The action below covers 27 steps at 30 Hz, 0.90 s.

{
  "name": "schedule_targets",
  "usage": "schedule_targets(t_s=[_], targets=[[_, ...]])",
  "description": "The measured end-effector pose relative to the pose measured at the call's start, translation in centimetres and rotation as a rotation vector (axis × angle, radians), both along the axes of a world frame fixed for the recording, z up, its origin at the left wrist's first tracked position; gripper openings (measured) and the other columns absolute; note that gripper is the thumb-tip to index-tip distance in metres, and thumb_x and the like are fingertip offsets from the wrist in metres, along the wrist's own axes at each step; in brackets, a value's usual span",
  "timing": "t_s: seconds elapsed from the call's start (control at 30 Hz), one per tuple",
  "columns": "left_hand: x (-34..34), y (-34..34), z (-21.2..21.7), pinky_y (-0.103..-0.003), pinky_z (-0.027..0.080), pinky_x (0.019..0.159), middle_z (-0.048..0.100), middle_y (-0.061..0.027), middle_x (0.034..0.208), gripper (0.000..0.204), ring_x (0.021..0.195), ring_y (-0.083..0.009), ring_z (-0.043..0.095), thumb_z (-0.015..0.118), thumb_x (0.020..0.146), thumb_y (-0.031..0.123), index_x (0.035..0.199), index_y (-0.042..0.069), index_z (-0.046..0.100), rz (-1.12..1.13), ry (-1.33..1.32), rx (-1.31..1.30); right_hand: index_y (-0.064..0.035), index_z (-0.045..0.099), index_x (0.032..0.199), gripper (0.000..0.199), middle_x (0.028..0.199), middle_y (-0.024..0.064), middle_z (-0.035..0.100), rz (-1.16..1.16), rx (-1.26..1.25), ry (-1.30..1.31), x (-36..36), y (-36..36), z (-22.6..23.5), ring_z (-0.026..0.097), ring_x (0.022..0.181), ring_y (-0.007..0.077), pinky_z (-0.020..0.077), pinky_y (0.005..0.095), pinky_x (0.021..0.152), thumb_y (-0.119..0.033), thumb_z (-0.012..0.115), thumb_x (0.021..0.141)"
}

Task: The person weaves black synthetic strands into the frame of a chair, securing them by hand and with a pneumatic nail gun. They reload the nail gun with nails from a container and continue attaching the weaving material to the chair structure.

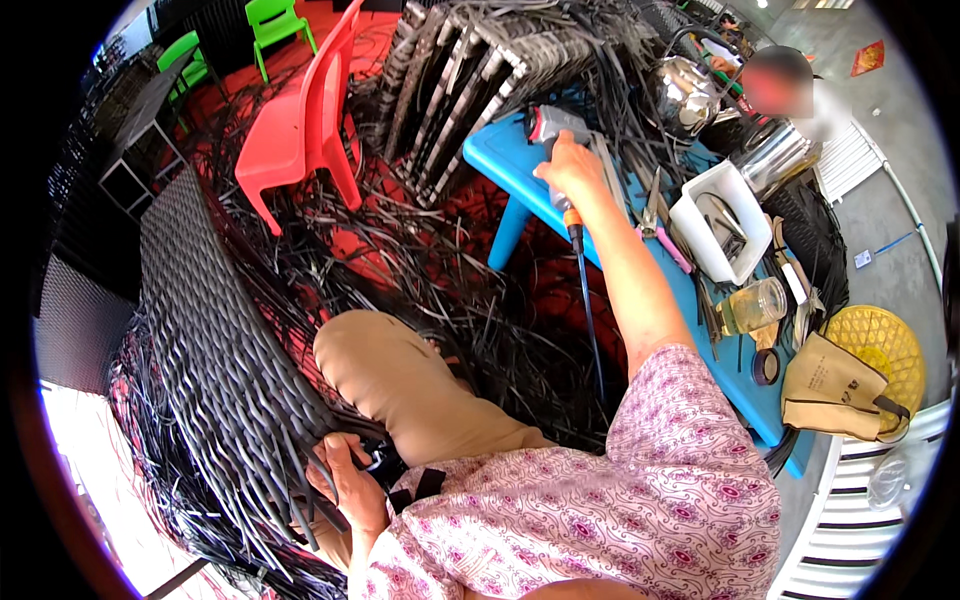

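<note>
My right hand (575, 165) is closed round a grey and red power tool (545, 125) on the far end of the blue table (500, 150). A blue hose (588, 300) with an orange fitting runs down from the tool's handle. Beside my left knee leans a dark grey woven rattan panel (210, 310). My left hand (350, 482) grips the panel's near edge, where loose strands stick out; some of its fingers are partly hidden.
Pink-handled pliers (672, 250), a white bin (730, 260), a glass jar (757, 305) and a tape roll (766, 367) lie on the table. Black strips (420, 270) litter the floor by a red chair (300, 130). A person (780, 85) is at upper right.
</note>
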<state>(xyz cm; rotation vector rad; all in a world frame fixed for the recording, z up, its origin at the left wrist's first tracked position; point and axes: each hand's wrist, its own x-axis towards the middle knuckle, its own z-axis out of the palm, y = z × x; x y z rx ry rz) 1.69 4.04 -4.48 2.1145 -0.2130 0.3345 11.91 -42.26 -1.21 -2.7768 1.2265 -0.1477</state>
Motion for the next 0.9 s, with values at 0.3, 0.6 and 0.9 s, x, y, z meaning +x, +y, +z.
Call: schedule_targets(t_s=[0.3, 0.6, 0.9], targets=[[0.1, -0.1, -0.7, -0.033, 0.031, 0.068, 0.045, -0.0022, 0.061, 0.041, 0.064, -0.0166, 0.041, 0.042, 0.100, 0.029, 0.067, 0.007, 0.052, 0.013, 0.228, -0.313, 0.0011, 0.037, 0.121, 0.073, 0.107, 0.0205, 0.067, -0.077, 0.055, -0.006, 0.6, -0.3, -0.2, 0.065, 0.102, 0.0336, 0.0509, 0.0399, 0.088, -0.030, 0.080, 0.070], [0.3, -0.2, -0.4, -0.033, 0.030, 0.068, 0.042, -0.0017, 0.061, 0.043, 0.064, -0.0162, 0.040, 0.042, 0.101, 0.031, 0.066, 0.007, 0.052, 0.011, 0.249, -0.320, 0.0027, 0.033, 0.130, 0.080, 0.116, 0.0245, 0.063, -0.137, 0.088, 0.001, 1.2, -0.1, -0.1, 0.062, 0.108, 0.0353, 0.0485, 0.0412, 0.092, -0.033, 0.078, 0.074], [0.2, -0.5, 0.1, -0.029, 0.030, 0.059, 0.043, -0.0019, 0.057, 0.039, 0.054, -0.0119, 0.037, 0.052, 0.096, 0.030, 0.069, 0.003, 0.055, 0.017, 0.282, -0.631, 0.0035, 0.032, 0.127, 0.068, 0.107, 0.0229, 0.066, -0.112, 0.022, -0.039, 1.0, -0.2, -0.9, 0.065, 0.101, 0.0340, 0.0520, 0.0399, 0.086, -0.020, 0.070, 0.075]])
